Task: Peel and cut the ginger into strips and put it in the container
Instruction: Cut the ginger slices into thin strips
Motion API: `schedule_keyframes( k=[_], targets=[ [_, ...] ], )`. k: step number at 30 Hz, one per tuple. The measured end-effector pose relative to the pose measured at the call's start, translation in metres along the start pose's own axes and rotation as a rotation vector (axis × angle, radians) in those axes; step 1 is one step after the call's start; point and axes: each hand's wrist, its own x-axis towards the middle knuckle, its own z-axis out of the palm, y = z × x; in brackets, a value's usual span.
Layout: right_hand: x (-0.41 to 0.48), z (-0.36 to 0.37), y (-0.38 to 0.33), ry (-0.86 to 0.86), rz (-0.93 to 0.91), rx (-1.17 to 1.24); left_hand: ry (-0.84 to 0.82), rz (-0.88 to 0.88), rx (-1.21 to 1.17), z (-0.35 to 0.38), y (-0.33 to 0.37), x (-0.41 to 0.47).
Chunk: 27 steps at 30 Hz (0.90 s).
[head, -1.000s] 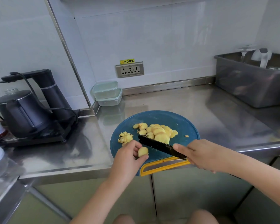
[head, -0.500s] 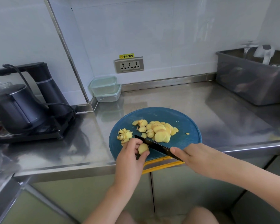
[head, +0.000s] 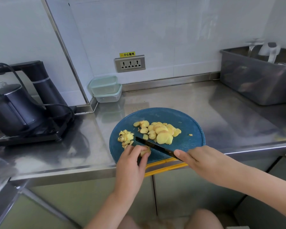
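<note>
One kettle (head: 12, 109) sits at the left edge. Two stacked containers (head: 106, 89) stand upper centre-left, against the wall. One blue board (head: 188, 123) at centre carries a small heap of cut bits (head: 125, 138) on its left. The left hand (head: 130, 162) pinches one ginger piece (head: 145, 151) at the board's near edge. A pile of slices (head: 158, 131) lies mid-board, with one stray bit (head: 190, 135) to the right. The right hand (head: 205, 161) grips one black knife (head: 155, 146), its blade just beside the pinched piece. One grey tub (head: 254, 83) stands upper right.

Left grip (head: 132, 158) pinching ginger piece (head: 145, 151), right grip (head: 203, 160) curled round knife (head: 155, 146), forefinger extended, forearms converging
</note>
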Motion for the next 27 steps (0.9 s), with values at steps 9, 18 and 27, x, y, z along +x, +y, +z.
schedule_keyframes(
  k=[9,18,27],
  targets=[
    [-0.007,-0.005,-0.005,-0.019,0.068,0.142,-0.006,0.019,0.022,-0.002,0.001,0.002],
    [-0.009,-0.005,-0.008,-0.007,0.054,0.113,-0.016,0.014,0.011,-0.002,0.0,0.003],
    [-0.01,0.008,-0.01,0.007,0.016,0.07,-0.068,0.012,-0.006,-0.007,-0.001,0.01]
  ],
)
